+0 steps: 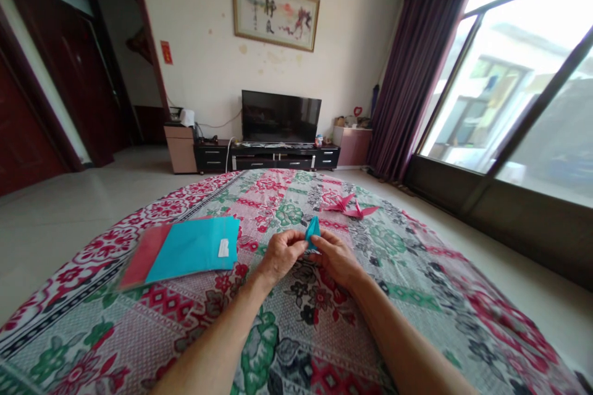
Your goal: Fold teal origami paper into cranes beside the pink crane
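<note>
A small folded piece of blue paper point(313, 229) is held upright between both hands, its pointed end up. My left hand point(283, 254) pinches its left side between thumb and fingers. On the other side, my right hand point(334, 255) grips the lower right part, thumb on the front. Two pink folded paper birds point(360, 212) lie on the cloth just beyond my right hand. To the left of my hands rests a stack of blue paper sheets point(192, 250) with a white label, beside pink sheets point(144, 257), seemingly in a clear sleeve.
A flowered cloth point(259, 352) covers the round table. Beyond its far edge stand a low black cabinet point(273, 157) and a television point(281, 117). A window and dark curtain point(398, 74) are at the right, doors at the left.
</note>
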Action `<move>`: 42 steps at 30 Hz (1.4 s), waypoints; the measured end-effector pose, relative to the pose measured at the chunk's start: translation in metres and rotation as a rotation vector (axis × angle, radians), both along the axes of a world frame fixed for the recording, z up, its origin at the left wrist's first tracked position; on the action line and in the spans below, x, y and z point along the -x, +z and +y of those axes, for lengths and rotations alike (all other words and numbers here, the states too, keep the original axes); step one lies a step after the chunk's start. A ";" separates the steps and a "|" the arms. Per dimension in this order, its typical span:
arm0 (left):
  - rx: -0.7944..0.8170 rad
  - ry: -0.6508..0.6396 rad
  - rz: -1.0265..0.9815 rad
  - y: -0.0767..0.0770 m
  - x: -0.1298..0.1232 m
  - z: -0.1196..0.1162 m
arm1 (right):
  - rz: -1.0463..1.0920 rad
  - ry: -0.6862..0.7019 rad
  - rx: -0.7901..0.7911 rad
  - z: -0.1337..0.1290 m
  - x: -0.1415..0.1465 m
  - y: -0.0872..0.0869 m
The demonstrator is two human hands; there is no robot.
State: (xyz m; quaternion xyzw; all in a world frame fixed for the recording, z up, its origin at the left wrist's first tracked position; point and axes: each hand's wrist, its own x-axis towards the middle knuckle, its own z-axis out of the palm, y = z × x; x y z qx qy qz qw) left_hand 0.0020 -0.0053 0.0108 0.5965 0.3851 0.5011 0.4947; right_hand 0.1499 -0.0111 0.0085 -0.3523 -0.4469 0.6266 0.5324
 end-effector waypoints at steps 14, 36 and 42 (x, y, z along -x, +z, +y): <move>0.068 0.069 -0.087 0.006 0.006 0.004 | -0.129 0.019 -0.093 -0.001 0.003 0.002; 0.014 0.145 -0.116 0.009 0.005 0.005 | -0.178 0.099 -0.079 0.000 0.000 0.000; -0.023 0.190 -0.114 0.014 0.002 0.003 | -0.125 0.043 -0.064 0.002 0.002 -0.003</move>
